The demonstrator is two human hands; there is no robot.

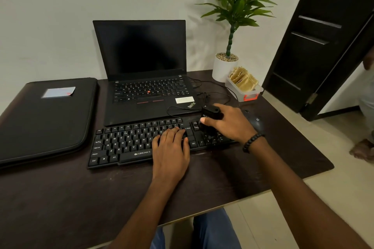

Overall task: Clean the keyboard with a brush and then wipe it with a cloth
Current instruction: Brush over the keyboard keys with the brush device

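While the left hand (171,153) is lying flat on the middle of the keyboard (125,145), with its fingers spread out and gripping nothing, it is most likely pressing down so the keyboard is not sliding around on the table (81,198). The right hand (228,122) is wrapping its fingers and thumb around a small black brush (210,114) and is pushing it down onto the keys at the right end of the keyboard. The bristles are hard to see because everything there is dark, but the brush is touching the keys near the arrow buttons. Holding the brush from the top like this is probably letting the person push the dust out from between the keys. The keyboard is sitting at the front of the table, just in front of the open laptop (145,79), close to the person so both arms are reaching it easily. A mouse (256,122) is resting just beside the right hand, partly hidden behind it. A black folder (46,119) is lying well off to the left, out of the way. A plant (230,26) in a white pot and a little box (245,90) are standing at the back right corner. No cloth is showing anywhere, so the wiping part is looking like it is not started yet.
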